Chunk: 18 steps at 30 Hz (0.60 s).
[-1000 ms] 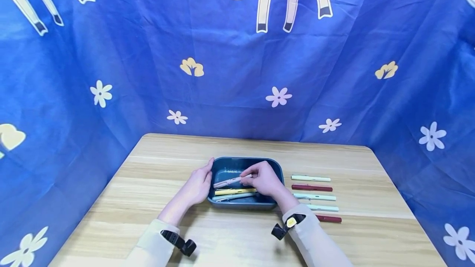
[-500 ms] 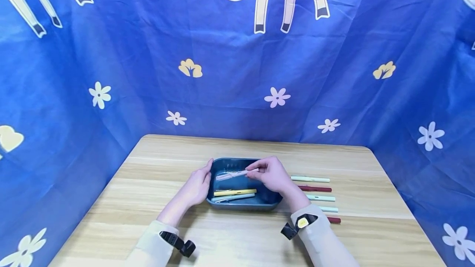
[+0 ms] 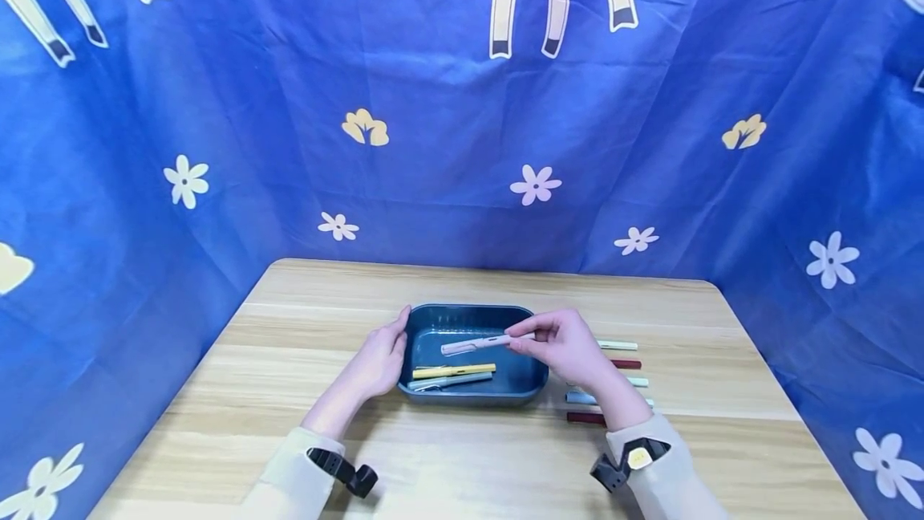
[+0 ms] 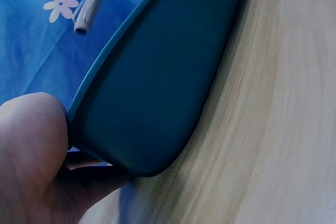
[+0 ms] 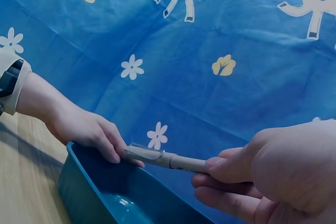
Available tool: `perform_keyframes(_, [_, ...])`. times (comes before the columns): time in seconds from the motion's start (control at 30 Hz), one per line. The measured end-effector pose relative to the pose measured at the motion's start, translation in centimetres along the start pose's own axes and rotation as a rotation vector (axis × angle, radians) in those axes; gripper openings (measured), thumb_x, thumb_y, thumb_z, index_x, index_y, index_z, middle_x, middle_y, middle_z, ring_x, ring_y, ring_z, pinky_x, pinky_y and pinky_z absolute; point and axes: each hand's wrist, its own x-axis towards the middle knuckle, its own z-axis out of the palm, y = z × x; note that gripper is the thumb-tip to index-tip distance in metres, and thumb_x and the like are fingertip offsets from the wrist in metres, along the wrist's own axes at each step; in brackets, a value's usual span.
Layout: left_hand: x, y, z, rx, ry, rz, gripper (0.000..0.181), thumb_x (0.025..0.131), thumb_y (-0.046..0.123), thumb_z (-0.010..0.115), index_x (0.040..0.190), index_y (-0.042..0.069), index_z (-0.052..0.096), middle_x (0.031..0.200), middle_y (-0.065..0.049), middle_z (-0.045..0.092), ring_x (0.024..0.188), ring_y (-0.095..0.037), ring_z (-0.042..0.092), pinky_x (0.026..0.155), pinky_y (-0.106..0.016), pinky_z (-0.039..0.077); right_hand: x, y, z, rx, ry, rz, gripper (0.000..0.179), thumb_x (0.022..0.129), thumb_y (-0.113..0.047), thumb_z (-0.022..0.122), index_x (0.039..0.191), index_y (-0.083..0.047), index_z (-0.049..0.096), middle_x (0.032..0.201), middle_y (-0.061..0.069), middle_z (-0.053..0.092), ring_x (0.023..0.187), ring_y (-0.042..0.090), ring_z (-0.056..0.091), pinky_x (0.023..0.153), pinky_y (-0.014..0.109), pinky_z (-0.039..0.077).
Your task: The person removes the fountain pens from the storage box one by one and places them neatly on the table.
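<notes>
A pale lilac pen (image 3: 476, 344) is pinched by its right end between the thumb and fingers of my right hand (image 3: 563, 347). It hangs above the dark teal box (image 3: 472, 400), its clip end pointing left. My left hand (image 3: 378, 355) grips the left end of the box, its thumb at the rim in the left wrist view. Inside the box lie a yellow pen (image 3: 455, 371) and a light blue pen (image 3: 451, 382), side by side near the front wall. The right wrist view shows the lilac pen (image 5: 163, 158) held slightly tilted.
Right of the box several pens lie in a column on the wooden table (image 3: 462, 456), partly hidden by my right arm. Among them are a pale green pen (image 3: 618, 346), a light blue pen (image 3: 580, 398) and a dark red pen (image 3: 586, 418). A blue patterned cloth (image 3: 447, 183) surrounds the table.
My right hand has lifted the lilac pen from the box and moved it to the right. The left hand keeps its hold on the box, and the other two pens stay inside.
</notes>
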Motion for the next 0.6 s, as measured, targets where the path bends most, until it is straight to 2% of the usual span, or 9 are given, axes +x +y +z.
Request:
perform_keyframes(0.07, [0.0, 0.0, 0.0, 0.002, 0.0, 0.003, 0.053, 0.104, 0.009, 0.038, 0.154, 0.003, 0.024, 0.149, -0.022, 0.037, 0.135, -0.035, 0.04, 0.113, -0.048, 0.031, -0.6, -0.1, -0.5, -0.025, 0.008, -0.007, 0.014, 0.085, -0.018, 0.078, 0.099, -0.015, 0.079, 0.093, 0.007, 0.074, 0.072, 0.027, 0.066, 0.061, 0.026, 0.058])
perform_keyframes(0.17, [0.0, -0.1, -0.1, 0.0, -0.001, 0.001, 0.053, 0.104, 0.009, 0.038, 0.154, 0.003, 0.024, 0.149, -0.022, 0.036, 0.135, -0.034, 0.04, 0.113, -0.048, 0.031, -1.6, -0.1, -1.1, -0.06, 0.028, -0.013, 0.014, 0.084, -0.019, 0.079, 0.098, -0.017, 0.079, 0.092, 0.006, 0.073, 0.062, 0.02, 0.055, 0.049, 0.02, 0.047])
perform_keyframes(0.27, [-0.1, -0.1, -0.1, -0.002, -0.003, -0.001, 0.053, 0.104, 0.009, 0.038, 0.154, 0.003, 0.023, 0.149, -0.022, 0.036, 0.135, -0.034, 0.039, 0.113, -0.048, 0.031, -2.5, -0.1, -1.7, -0.056, 0.042, -0.015, 0.016, 0.085, -0.014, 0.077, 0.101, -0.013, 0.078, 0.096, 0.006, 0.073, 0.063, 0.018, 0.056, 0.048, 0.019, 0.044])
perform_keyframes(0.47, [0.1, -0.1, -0.1, 0.005, -0.002, 0.009, 0.053, 0.104, 0.008, 0.038, 0.154, 0.002, 0.023, 0.149, -0.023, 0.037, 0.135, -0.035, 0.04, 0.113, -0.048, 0.031, -4.5, 0.4, -2.9, -0.006, 0.062, -0.065, 0.02, 0.085, -0.007, 0.076, 0.104, -0.004, 0.076, 0.105, 0.011, 0.072, 0.08, 0.023, 0.069, 0.06, 0.026, 0.058])
perform_keyframes(0.6, [0.2, 0.0, -0.1, 0.005, -0.01, 0.004, 0.052, 0.104, 0.009, 0.037, 0.154, 0.002, 0.023, 0.15, -0.022, 0.036, 0.136, -0.034, 0.038, 0.113, -0.048, 0.031, -5.9, 0.7, -3.5, 0.067, 0.049, -0.11, 0.019, 0.084, -0.004, 0.076, 0.103, 0.001, 0.075, 0.106, 0.016, 0.071, 0.087, 0.028, 0.07, 0.074, 0.038, 0.061])
